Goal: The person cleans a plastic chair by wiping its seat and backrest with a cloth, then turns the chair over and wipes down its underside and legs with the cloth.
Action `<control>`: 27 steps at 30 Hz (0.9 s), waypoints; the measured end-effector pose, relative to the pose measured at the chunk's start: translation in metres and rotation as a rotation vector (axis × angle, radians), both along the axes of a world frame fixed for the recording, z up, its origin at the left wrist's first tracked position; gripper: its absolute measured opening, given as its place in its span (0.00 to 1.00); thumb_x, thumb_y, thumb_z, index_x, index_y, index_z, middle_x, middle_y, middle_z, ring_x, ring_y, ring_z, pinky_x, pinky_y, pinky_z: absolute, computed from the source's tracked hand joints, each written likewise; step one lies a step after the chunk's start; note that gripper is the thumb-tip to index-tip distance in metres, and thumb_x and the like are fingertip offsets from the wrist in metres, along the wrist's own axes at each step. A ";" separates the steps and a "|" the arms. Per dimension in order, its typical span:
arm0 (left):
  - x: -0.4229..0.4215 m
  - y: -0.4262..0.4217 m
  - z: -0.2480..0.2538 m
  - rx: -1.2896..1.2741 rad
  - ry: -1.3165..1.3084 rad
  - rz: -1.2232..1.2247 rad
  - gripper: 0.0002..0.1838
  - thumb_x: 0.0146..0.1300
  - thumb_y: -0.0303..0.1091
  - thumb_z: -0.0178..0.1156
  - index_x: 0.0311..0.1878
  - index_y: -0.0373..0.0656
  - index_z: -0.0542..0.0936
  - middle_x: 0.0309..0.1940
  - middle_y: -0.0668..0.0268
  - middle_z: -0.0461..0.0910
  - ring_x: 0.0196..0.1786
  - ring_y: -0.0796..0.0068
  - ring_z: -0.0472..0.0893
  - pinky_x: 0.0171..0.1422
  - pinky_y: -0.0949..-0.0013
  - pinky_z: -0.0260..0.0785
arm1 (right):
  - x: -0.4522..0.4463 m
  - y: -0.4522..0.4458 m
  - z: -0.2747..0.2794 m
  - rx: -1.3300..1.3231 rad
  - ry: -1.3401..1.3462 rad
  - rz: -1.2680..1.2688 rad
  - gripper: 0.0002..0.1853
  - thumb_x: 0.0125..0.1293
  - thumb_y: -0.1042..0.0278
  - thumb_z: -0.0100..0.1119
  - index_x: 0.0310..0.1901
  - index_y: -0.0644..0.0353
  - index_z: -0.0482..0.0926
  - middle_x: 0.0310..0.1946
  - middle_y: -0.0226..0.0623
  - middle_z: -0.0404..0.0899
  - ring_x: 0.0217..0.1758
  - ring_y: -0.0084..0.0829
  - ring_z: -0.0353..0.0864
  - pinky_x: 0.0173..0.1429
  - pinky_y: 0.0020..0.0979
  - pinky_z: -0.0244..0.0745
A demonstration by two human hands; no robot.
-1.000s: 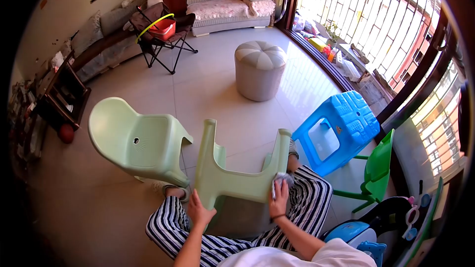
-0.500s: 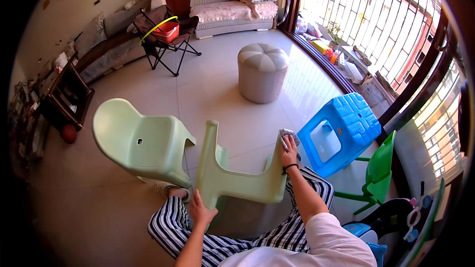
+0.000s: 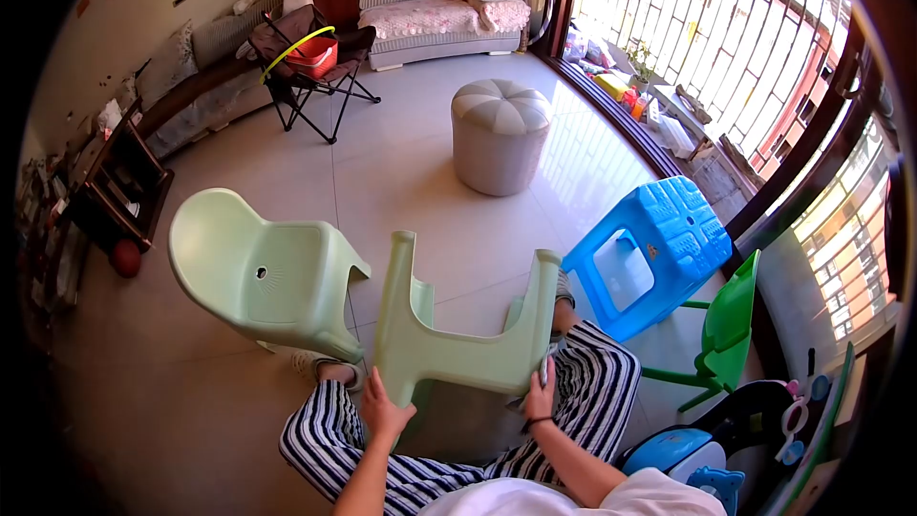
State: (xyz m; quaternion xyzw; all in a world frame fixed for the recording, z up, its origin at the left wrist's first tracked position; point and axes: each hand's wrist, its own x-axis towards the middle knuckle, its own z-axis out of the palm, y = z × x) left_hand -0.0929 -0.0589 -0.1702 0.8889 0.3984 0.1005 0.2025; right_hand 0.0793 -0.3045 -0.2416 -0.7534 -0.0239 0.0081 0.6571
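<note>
while l. hand (image 3: 385,411) clasps pale-green plastic seat (image 3: 458,355), fingers closed, r. hand (image 3: 539,397) grips cloth (image 3: 545,365), fingers pt.-hidden; seat may tip if l. grip slackens.

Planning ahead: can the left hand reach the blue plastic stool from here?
Probably not: the left hand holds the pale green plastic seat, which lies between it and the blue plastic stool.

The pale green stool (image 3: 458,355) between left hand (image 3: 386,409) and right hand (image 3: 540,394) is smooth plastic; beyond the right, a blue stool (image 3: 671,241), glossy plastic; ahead, glossy tiled floor (image 3: 406,182).
</note>
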 end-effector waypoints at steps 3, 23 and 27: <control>-0.001 0.002 -0.002 -0.006 -0.013 -0.004 0.61 0.31 0.45 0.72 0.72 0.46 0.50 0.63 0.49 0.62 0.60 0.46 0.68 0.60 0.52 0.64 | 0.085 0.023 0.013 -0.169 -0.112 -0.028 0.28 0.66 0.63 0.49 0.67 0.59 0.59 0.64 0.51 0.64 0.66 0.49 0.63 0.68 0.40 0.57; -0.001 0.001 -0.003 0.008 -0.020 -0.007 0.60 0.30 0.43 0.72 0.70 0.44 0.52 0.61 0.49 0.64 0.59 0.48 0.68 0.61 0.53 0.63 | -0.045 -0.001 0.078 -0.759 -0.478 0.346 0.26 0.60 0.64 0.57 0.62 0.48 0.71 0.70 0.44 0.56 0.72 0.55 0.50 0.70 0.55 0.50; -0.002 0.001 -0.004 0.008 -0.010 -0.005 0.60 0.31 0.43 0.72 0.71 0.45 0.50 0.61 0.48 0.63 0.60 0.47 0.68 0.61 0.52 0.63 | 0.034 0.030 0.085 -0.876 -0.628 0.253 0.24 0.61 0.61 0.55 0.61 0.42 0.72 0.68 0.37 0.60 0.72 0.50 0.53 0.68 0.55 0.51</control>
